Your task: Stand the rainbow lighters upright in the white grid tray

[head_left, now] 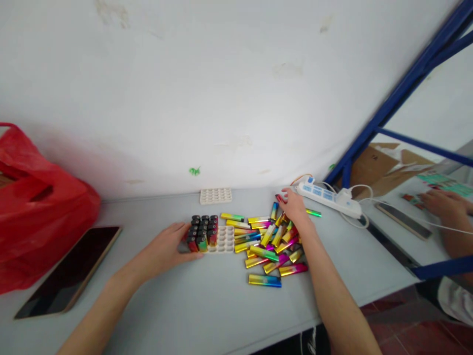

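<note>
My left hand (pixel 168 249) grips the left end of a white tray (pixel 224 240) with round holes, thumb along the front and fingers behind. Several lighters (pixel 202 231) with black tops stand upright in its left part; the holes at the right are bare. My right hand (pixel 294 204) is at the back of a loose pile of shiny lighters (pixel 268 239) in yellow, blue, green and pink. Its fingers are pinched on a small dark red and black end, apparently a lighter, mostly hidden by the hand.
A second holed tray (pixel 216 195) lies by the wall. Left are a red plastic bag (pixel 40 212) and a dark tablet-like device (pixel 70 271). A power strip (pixel 328 197) with cables, a blue metal frame (pixel 391 93), a cardboard box (pixel 373 167) and another person's hand (pixel 443 203) are at right.
</note>
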Motion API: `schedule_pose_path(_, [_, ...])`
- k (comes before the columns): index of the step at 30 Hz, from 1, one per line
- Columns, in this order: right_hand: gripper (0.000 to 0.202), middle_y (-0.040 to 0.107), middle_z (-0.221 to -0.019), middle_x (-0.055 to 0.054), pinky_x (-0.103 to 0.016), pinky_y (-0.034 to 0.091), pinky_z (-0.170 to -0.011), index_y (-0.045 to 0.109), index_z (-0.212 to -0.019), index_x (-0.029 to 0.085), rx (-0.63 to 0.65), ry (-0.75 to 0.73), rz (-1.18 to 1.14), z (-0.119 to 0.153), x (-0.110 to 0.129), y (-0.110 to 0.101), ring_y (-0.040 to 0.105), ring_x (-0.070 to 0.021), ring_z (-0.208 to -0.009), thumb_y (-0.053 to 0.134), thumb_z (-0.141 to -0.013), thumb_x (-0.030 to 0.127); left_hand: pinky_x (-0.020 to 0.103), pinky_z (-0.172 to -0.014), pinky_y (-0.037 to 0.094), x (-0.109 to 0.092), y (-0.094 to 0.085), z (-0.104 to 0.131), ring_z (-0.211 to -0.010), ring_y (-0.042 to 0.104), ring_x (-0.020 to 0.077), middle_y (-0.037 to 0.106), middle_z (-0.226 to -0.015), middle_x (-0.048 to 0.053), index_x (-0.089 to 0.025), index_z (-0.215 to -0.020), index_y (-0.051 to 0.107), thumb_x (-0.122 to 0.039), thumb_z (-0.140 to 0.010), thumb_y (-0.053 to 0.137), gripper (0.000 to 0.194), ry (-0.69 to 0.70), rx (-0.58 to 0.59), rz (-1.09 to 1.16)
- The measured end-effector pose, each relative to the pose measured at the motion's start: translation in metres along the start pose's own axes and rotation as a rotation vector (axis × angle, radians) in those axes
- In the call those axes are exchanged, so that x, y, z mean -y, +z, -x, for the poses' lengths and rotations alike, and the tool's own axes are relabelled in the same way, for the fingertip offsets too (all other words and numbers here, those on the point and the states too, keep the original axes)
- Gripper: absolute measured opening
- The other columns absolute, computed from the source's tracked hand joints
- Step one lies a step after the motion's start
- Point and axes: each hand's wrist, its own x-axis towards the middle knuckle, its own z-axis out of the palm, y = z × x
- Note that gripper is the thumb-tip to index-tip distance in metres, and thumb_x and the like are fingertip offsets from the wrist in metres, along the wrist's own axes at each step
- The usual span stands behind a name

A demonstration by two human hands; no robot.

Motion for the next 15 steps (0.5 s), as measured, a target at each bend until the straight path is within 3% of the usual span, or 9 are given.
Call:
schedule_pose_path(3, [0.054, 0.078, -0.104, -0.011, -0.04, 0.058, -0.095, 0.068, -0.138, 0.016, 0.01, -0.045, -0.082, 0.005, 0.006, -0.002, 0.073, -0.0263, -0.094, 0.067, -0.085, 0.007, 0.05, -0.1, 0.059, 0.001, 0.0, 0.001, -0.106, 0.072, 0.0381, 0.077, -0.114, 0.015, -0.021, -0.104, 0.073, -0.067, -0.073, 0.079, 0.055, 0.021, -0.019, 0.0])
schedule_pose_path(5, [0.049, 0.077, -0.11, -0.012, -0.041, 0.059, -0.098, 0.071, -0.134, 0.017, 0.007, -0.086, -0.124, 0.011, 0.014, -0.007, 0.074, -0.0263, -0.098, 0.067, -0.085, 0.011, 0.051, -0.099, 0.059, 0.001, 0.001, 0.001, -0.107, 0.072, 0.0388, 0.078, -0.114, 0.016, -0.022, -0.104, 0.073, -0.068, -0.073, 0.079, 0.057, 0.028, -0.029, -0.004])
schedule_pose_path(8, [0.033, 0.075, -0.115, -0.014, -0.041, 0.062, -0.091, 0.077, -0.123, 0.017, -0.013, -0.13, -0.327, 0.02, 0.03, -0.013, 0.073, -0.0263, -0.099, 0.064, -0.094, 0.03, 0.051, -0.096, 0.061, 0.002, 0.001, 0.0, -0.105, 0.073, 0.0393, 0.079, -0.113, 0.016, -0.022, -0.103, 0.073, -0.068, -0.071, 0.081, 0.057, 0.024, -0.036, -0.008])
schedule_pose_path(10, [0.038, 0.076, -0.11, -0.012, -0.04, 0.062, -0.088, 0.077, -0.12, 0.018, -0.001, -0.133, -0.547, 0.027, 0.043, -0.016, 0.073, -0.0255, -0.097, 0.061, -0.099, 0.046, 0.05, -0.095, 0.061, 0.001, 0.001, 0.0, -0.105, 0.074, 0.0394, 0.079, -0.113, 0.017, -0.022, -0.102, 0.073, -0.066, -0.071, 0.082, 0.054, 0.029, -0.04, -0.006])
schedule_pose_path(15, [0.053, 0.071, -0.089, -0.003, -0.036, 0.057, -0.086, 0.072, -0.113, 0.02, 0.225, -0.08, -0.966, 0.046, 0.08, -0.022, 0.069, -0.0199, -0.087, 0.061, -0.097, 0.07, 0.05, -0.097, 0.06, -0.002, 0.0, 0.003, -0.105, 0.072, 0.0383, 0.077, -0.112, 0.017, -0.018, -0.104, 0.072, -0.064, -0.075, 0.081, 0.055, 0.042, -0.028, -0.003])
